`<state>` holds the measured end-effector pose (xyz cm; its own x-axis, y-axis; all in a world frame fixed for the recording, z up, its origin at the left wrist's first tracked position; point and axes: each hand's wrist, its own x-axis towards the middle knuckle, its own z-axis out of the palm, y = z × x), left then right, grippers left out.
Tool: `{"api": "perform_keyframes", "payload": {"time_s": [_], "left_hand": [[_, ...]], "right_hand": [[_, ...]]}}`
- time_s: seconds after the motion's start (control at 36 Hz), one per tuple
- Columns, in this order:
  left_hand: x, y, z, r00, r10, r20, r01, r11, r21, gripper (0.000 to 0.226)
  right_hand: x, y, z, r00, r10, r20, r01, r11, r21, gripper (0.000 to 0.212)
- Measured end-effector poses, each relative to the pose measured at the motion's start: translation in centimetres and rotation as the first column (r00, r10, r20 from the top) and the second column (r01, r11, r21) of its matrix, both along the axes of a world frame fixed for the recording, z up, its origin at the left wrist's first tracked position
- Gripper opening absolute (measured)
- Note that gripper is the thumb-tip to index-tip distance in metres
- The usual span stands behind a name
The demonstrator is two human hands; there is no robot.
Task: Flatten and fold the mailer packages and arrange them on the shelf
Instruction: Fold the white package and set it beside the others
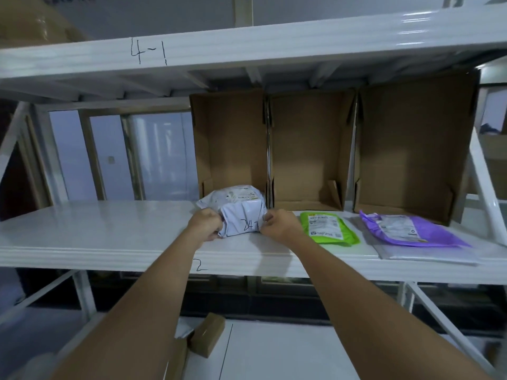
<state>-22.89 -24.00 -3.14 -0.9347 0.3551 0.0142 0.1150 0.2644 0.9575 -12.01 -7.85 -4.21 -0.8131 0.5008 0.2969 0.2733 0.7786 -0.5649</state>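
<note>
The white mailer point(238, 209) lay on the shelf point(109, 229), its back end in the mouth of the leftmost cardboard box point(230, 144), with the left hand point(206, 224) and right hand point(277, 224) each pinching one of its near side edges in curled fingers. The fold would likely have held best with both edges tucked evenly and the bulge pressed flat. Handwriting read "24" on the mailer, "4-1" on the upper beam point(247, 50) and "2" on the shelf lip; the printed labels were illegible.

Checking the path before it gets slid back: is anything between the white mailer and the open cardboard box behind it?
Nothing visible. The white mailer, gripped by the left hand and right hand, sits at the cardboard box mouth, and the box looks empty.
</note>
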Motion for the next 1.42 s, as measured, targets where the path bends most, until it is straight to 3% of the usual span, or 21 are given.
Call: {"api": "perform_keyframes", "payload": {"time_s": [0.08,0.19,0.39,0.44,0.53,0.58,0.64,0.75,0.92,1.06,1.19,1.31,1.36,1.42], "left_hand": [[1.1,0.0,0.1,0.998,-0.063,-0.013,0.063,0.998,0.016,0.024],[1.2,-0.4,0.1,0.996,-0.027,-0.088,0.025,1.0,-0.017,0.028],[1.3,-2.9,0.2,0.998,-0.005,-0.061,-0.003,0.992,-0.125,0.027],[0.7,-3.9,-0.2,1.0,-0.021,0.004,0.021,0.997,-0.08,0.026],[0.1,-4.8,-0.8,0.997,-0.057,0.054,0.059,0.998,-0.038,0.027],[0.2,-5.0,-1.0,0.995,-0.082,0.052,0.084,0.996,-0.021,0.027],[0.2,-5.1,-0.9,0.995,-0.096,0.021,0.097,0.995,-0.024,0.03],[-0.3,-5.3,-1.0,0.996,-0.088,-0.027,0.088,0.996,0.007,0.032],[-0.7,-5.7,-1.1,0.983,-0.157,-0.09,0.167,0.98,0.105,0.029],[-2.5,-5.6,-1.9,0.964,-0.019,-0.266,0.04,0.997,0.073,0.034],[-2.3,-5.1,-2.6,0.958,0.031,-0.285,-0.01,0.997,0.076,0.03],[-2.2,-4.9,-1.9,0.988,-0.034,-0.154,0.049,0.995,0.092,0.028],[-2.2,-4.5,-1.2,0.996,-0.05,-0.071,0.059,0.99,0.13,0.028],[-2.3,-4.3,-0.7,0.999,-0.033,0.011,0.03,0.987,0.158,0.016]], "right_hand": [[0.7,-0.8,0.0,0.998,0.039,0.047,-0.04,0.999,0.024,0.01],[0.9,-2.2,-0.3,0.992,0.108,0.06,-0.11,0.993,0.035,0.019],[2.4,-2.9,-0.1,0.987,-0.136,-0.083,0.149,0.972,0.18,0.019],[2.5,-2.9,-0.2,0.974,-0.198,-0.109,0.217,0.956,0.198,0.033],[2.5,-2.8,-0.4,0.974,-0.217,-0.067,0.226,0.954,0.195,0.046],[2.4,-2.9,-0.4,0.978,-0.208,0.009,0.202,0.957,0.207,0.032],[2.4,-3.3,-0.4,0.977,-0.211,0.04,0.196,0.951,0.24,0.013],[2.9,-3.9,-0.7,0.969,-0.249,0.001,0.237,0.925,0.297,0.009],[3.9,-2.6,-0.9,0.962,-0.268,-0.041,0.269,0.919,0.289,0.028],[4.8,-2.3,-0.9,0.957,-0.286,-0.055,0.29,0.92,0.262,0.034],[5.0,-2.8,-0.2,0.962,-0.271,0.002,0.26,0.923,0.286,0.034],[4.8,-2.7,0.3,0.974,-0.225,0.033,0.216,0.962,0.169,0.021],[4.8,-2.5,0.6,0.981,-0.191,-0.04,0.193,0.98,0.047,0.013],[4.9,-2.5,0.9,0.971,-0.175,-0.161,0.158,0.981,-0.115,0.024]]}}
